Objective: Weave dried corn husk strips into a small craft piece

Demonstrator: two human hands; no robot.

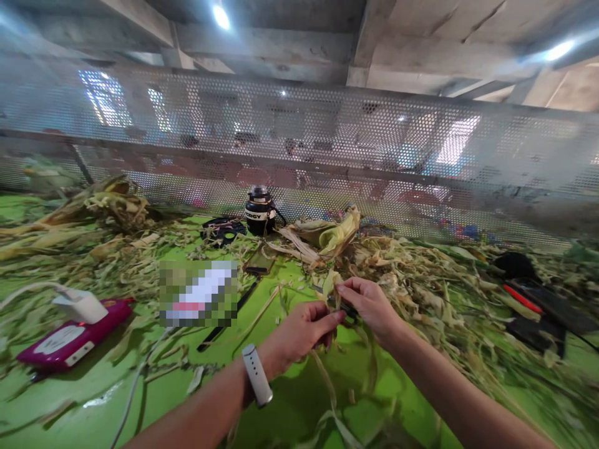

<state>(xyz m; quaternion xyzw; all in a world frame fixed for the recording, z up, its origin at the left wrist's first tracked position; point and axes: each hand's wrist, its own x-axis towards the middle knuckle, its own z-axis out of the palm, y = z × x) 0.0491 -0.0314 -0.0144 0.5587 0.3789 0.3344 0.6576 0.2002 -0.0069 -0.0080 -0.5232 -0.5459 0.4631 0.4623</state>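
Bare forearms [421, 368] reach in nearest the camera, the left one wearing a pale wristband [257, 374]. Above the green worktop [93, 430], a pale dried leaf [331, 285] is caught between the left grip [304, 330], curled around its lower part, and the right grip [374, 308], which nips its side between thumb and fingertips. Its long axis stands roughly upright, the visible end pointing up and away from the camera. Beyond the left grip and slightly leftward, a black bottle [259, 218] stands upright, capped, contents hidden. Well left of that grip, a purple power block [96, 333] carries a white plug [82, 307]; beyond the right grip and rightward spreads a heap of dried leaves [412, 274]
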